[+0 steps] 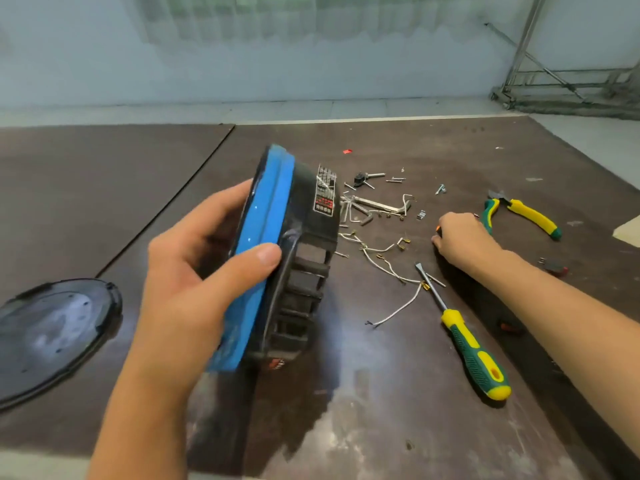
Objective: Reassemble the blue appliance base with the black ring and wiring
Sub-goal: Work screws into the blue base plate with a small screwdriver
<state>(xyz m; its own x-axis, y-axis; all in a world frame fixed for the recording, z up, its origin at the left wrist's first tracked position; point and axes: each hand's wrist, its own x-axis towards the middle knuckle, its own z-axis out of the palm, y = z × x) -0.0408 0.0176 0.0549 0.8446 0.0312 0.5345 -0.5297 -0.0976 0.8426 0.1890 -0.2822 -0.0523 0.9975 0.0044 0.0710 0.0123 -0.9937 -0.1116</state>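
Screwdriver [474, 351]: 5 o'clock, green-and-yellow handle, tip pointing toward 11 o'clock.
Pliers [530, 216]: 3 o'clock, handles spread.
Hex keys [375, 203]: just past centre toward 1 o'clock, among loose screws [396, 180].
Dark oval plate [52, 334]: 8 o'clock, flat on the table [104, 202].
Metal frame [561, 74]: 2 o'clock, on the floor.

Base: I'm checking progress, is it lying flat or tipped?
Tipped on edge; the left hand grips the base by its blue rim.
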